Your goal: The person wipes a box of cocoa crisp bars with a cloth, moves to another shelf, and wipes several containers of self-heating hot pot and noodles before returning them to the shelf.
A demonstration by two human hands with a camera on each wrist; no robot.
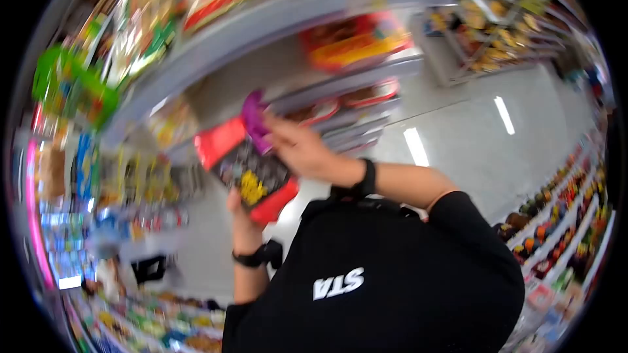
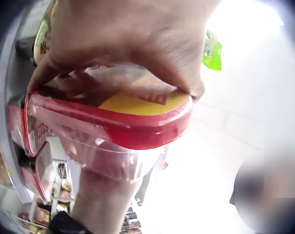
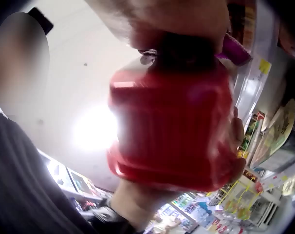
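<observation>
A red-edged food package [image 1: 254, 173] with a dark middle and yellow lettering is held before the person's chest. My left hand [image 1: 241, 212] grips its near lower side in the head view. In the left wrist view, a hand spans the package's red-rimmed top [image 2: 147, 119], with digits at both edges and a clear plastic body below. My right hand [image 1: 304, 150] pinches a crumpled purple cloth [image 1: 255, 121] against the package's upper right side. The right wrist view shows the package's blurred red side [image 3: 172, 131] close up, with fingers [image 3: 238, 165] along its right edge.
Just ahead stands a grey shelf [image 1: 242, 19] with bagged goods on top and a red-and-yellow pack [image 1: 356, 39] lower down. A green bag [image 1: 72, 85] hangs at left. Another display rack [image 1: 497, 19] is at the far right, and bottle rows [image 1: 556, 222] line the lower right.
</observation>
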